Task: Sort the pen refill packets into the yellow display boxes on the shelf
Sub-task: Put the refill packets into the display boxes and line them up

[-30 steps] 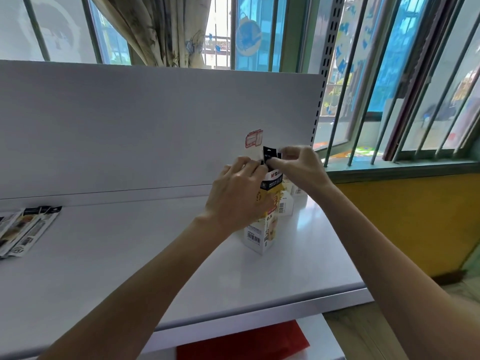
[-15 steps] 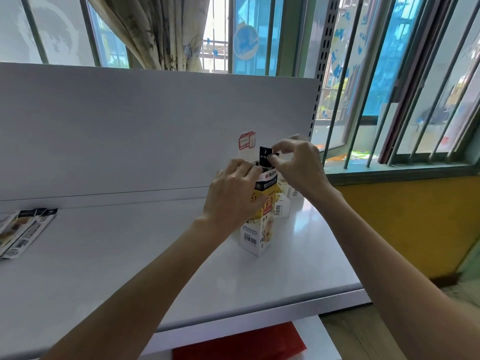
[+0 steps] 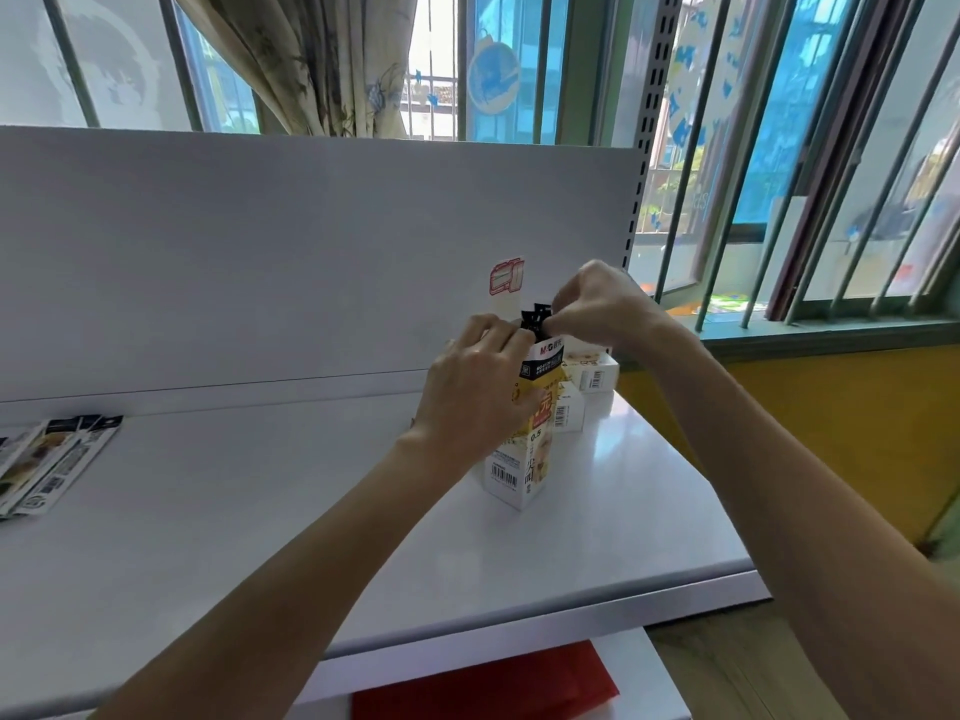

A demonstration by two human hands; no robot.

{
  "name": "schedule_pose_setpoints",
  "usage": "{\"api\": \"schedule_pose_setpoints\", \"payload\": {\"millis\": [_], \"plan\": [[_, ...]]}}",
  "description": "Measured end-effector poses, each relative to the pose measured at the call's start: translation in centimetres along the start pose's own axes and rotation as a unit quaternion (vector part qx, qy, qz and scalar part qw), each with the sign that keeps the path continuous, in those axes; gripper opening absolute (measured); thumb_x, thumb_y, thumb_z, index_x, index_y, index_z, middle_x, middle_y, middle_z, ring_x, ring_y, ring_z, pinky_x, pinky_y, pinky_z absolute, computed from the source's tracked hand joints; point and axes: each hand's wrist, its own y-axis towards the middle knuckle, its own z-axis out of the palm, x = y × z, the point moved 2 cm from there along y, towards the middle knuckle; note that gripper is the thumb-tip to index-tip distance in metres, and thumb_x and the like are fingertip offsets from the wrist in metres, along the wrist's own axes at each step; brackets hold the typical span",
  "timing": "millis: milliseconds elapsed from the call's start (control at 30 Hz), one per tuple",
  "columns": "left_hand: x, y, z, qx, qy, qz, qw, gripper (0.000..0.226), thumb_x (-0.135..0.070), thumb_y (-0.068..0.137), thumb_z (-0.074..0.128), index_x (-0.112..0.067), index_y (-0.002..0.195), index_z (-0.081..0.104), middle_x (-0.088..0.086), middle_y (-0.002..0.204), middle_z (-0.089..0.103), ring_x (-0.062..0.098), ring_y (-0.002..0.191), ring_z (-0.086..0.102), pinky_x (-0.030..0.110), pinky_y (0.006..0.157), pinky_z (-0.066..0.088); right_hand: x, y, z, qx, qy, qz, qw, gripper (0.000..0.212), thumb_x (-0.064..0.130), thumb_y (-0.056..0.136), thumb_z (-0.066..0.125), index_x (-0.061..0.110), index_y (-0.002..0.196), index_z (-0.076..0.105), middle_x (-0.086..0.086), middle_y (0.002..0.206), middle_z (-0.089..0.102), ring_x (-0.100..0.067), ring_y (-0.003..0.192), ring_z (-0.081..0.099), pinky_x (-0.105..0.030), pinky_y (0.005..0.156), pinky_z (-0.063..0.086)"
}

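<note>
A tall yellow and white display box point(image 3: 519, 465) stands upright on the white shelf point(image 3: 260, 511). My left hand point(image 3: 475, 392) wraps around its upper part. My right hand point(image 3: 597, 309) pinches the black tops of refill packets point(image 3: 535, 317) that stick out of the box's open top. More display boxes point(image 3: 589, 374) stand behind it against the back panel. Several loose refill packets point(image 3: 47, 459) lie flat at the shelf's far left edge.
A white back panel point(image 3: 311, 252) rises behind the shelf, with a small red sticker point(image 3: 506, 277) on it. A slotted upright point(image 3: 647, 122) marks the right end. A red sheet point(image 3: 483, 688) lies on the lower shelf. Barred windows and a curtain are behind.
My right hand has pushed the packet tops down a little, so less black shows above the box. My left hand keeps its hold on the box.
</note>
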Motion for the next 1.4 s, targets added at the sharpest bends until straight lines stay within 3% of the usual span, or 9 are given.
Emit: {"api": "schedule_pose_setpoints", "payload": {"millis": [67, 233, 400, 500, 600, 667, 800, 1033, 1400], "plan": [[0.1, 0.0, 0.0, 0.007, -0.005, -0.006, 1.000, 0.042, -0.029, 0.070, 0.074, -0.008, 0.105, 0.063, 0.005, 0.101, 0.066, 0.024, 0.104, 0.056, 0.036, 0.070, 0.053, 0.4, 0.4, -0.3, 0.041, -0.035, 0.017, 0.998, 0.010, 0.023, 0.080, 0.067, 0.013, 0.080, 0.068, -0.002, 0.087, 0.068, -0.012, 0.073, 0.060, -0.026, 0.065, 0.050], [0.3, 0.0, -0.2, 0.009, -0.004, -0.006, 1.000, 0.040, -0.030, 0.070, 0.073, -0.008, 0.101, 0.063, 0.005, 0.098, 0.066, 0.023, 0.103, 0.056, 0.036, 0.066, 0.054, 0.9, -0.1, 0.4, 0.005, -0.034, -0.015, 0.999, 0.027, 0.035, 0.087, 0.060, 0.013, 0.100, 0.069, 0.000, 0.093, 0.065, -0.017, 0.084, 0.061, -0.032, 0.078, 0.054], [0.3, 0.0, 0.1, -0.002, 0.003, -0.002, 1.000, 0.041, -0.029, 0.067, 0.076, -0.009, 0.101, 0.064, 0.002, 0.095, 0.067, 0.022, 0.099, 0.059, 0.034, 0.059, 0.054, 0.2, 0.3, 1.7, 0.048, -0.071, 0.043, 0.995, 0.034, 0.042, 0.093, 0.047, 0.014, 0.101, 0.065, -0.004, 0.099, 0.067, -0.020, 0.087, 0.063, -0.039, 0.083, 0.054], [0.3, 0.1, 0.0, 0.008, -0.003, -0.009, 1.000, 0.042, -0.030, 0.070, 0.074, -0.009, 0.105, 0.063, 0.003, 0.099, 0.066, 0.022, 0.103, 0.057, 0.037, 0.064, 0.054, -0.1, 0.2, 1.7, 0.061, -0.070, 0.028, 0.995, 0.036, 0.045, 0.093, 0.046, 0.017, 0.104, 0.066, 0.000, 0.101, 0.065, -0.017, 0.088, 0.062, -0.034, 0.079, 0.054], [0.8, 0.2, 0.0, 0.028, -0.013, -0.026, 0.999, 0.044, -0.034, 0.076, 0.070, -0.010, 0.111, 0.060, 0.003, 0.106, 0.063, 0.021, 0.110, 0.051, 0.038, 0.072, 0.052, -0.5, 0.1, 1.5, -0.050, -0.007, -0.069, 0.996, 0.033, 0.040, 0.087, 0.059, 0.017, 0.110, 0.066, 0.000, 0.112, 0.058, -0.015, 0.091, 0.061, -0.031, 0.076, 0.053], [0.8, 0.3, 0.0, 0.040, -0.015, -0.033, 0.999, 0.045, -0.035, 0.078, 0.067, -0.010, 0.115, 0.058, 0.003, 0.110, 0.062, 0.020, 0.113, 0.049, 0.039, 0.076, 0.050, -1.2, 0.1, 1.2, -0.128, 0.030, -0.077, 0.988, 0.036, 0.032, 0.082, 0.067, 0.011, 0.111, 0.063, -0.008, 0.118, 0.059, -0.018, 0.087, 0.063, -0.034, 0.078, 0.055], [0.2, 0.2, 0.2, 0.034, -0.020, -0.033, 0.999, 0.044, -0.030, 0.076, 0.068, -0.009, 0.114, 0.058, 0.004, 0.109, 0.062, 0.021, 0.112, 0.050, 0.038, 0.073, 0.051, -2.0, 0.3, 1.0, -0.127, 0.034, -0.084, 0.988, 0.026, 0.023, 0.080, 0.071, 0.008, 0.100, 0.064, -0.005, 0.106, 0.064, -0.016, 0.087, 0.063, -0.010, 0.061, 0.043], [0.3, 0.1, 0.1, 0.030, -0.019, -0.034, 0.999, 0.045, -0.030, 0.076, 0.069, -0.008, 0.114, 0.058, 0.005, 0.109, 0.061, 0.022, 0.112, 0.050, 0.038, 0.073, 0.052, -1.8, 0.1, 1.1, -0.220, 0.006, -0.119, 0.968, 0.014, 0.018, 0.080, 0.071, 0.012, 0.093, 0.068, -0.006, 0.115, 0.061, -0.006, 0.082, 0.054, -0.004, 0.063, 0.035], [0.4, 0.1, 0.4, 0.014, -0.018, -0.032, 0.999, 0.043, -0.030, 0.074, 0.069, -0.010, 0.111, 0.059, 0.003, 0.107, 0.063, 0.022, 0.111, 0.051, 0.038, 0.069, 0.053, -1.8, 0.0, 2.2, -0.127, 0.017, -0.091, 0.988, 0.023, 0.028, 0.088, 0.058, 0.011, 0.095, 0.071, -0.005, 0.116, 0.058, -0.016, 0.092, 0.056, -0.034, 0.080, 0.050]]}}
